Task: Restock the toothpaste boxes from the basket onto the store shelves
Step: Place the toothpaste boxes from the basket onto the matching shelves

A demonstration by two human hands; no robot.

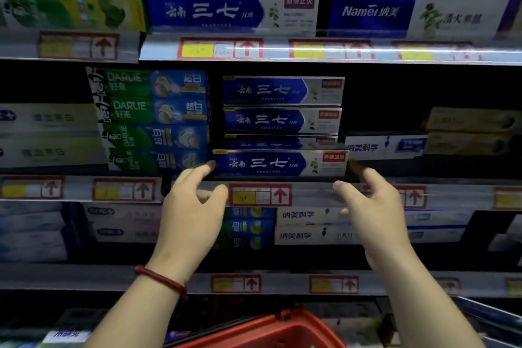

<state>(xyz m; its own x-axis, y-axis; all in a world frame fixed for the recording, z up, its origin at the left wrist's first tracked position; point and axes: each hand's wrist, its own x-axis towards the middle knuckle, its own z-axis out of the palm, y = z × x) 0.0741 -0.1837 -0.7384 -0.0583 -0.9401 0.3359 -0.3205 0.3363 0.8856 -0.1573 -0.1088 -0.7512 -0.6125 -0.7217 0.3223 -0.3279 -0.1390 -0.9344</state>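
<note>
A blue and white toothpaste box [279,164] lies lengthwise at the front edge of the middle shelf [324,192], under a stack of three matching boxes [282,106]. My left hand [192,209] reaches up with its index fingertip touching the box's left end and its thumb spread below. At the box's right end my right hand [372,206] has its fingers extended to the end and its thumb apart. Neither hand curls round the box. The red basket [282,330] shows at the bottom; its contents are hidden.
Green Darlie boxes [152,121] are stacked just left of the blue stack. White boxes [384,147] and tan boxes [469,130] lie to the right, with a dark gap above them. Price-tag rails run along each shelf edge. More boxes fill the shelves above and below.
</note>
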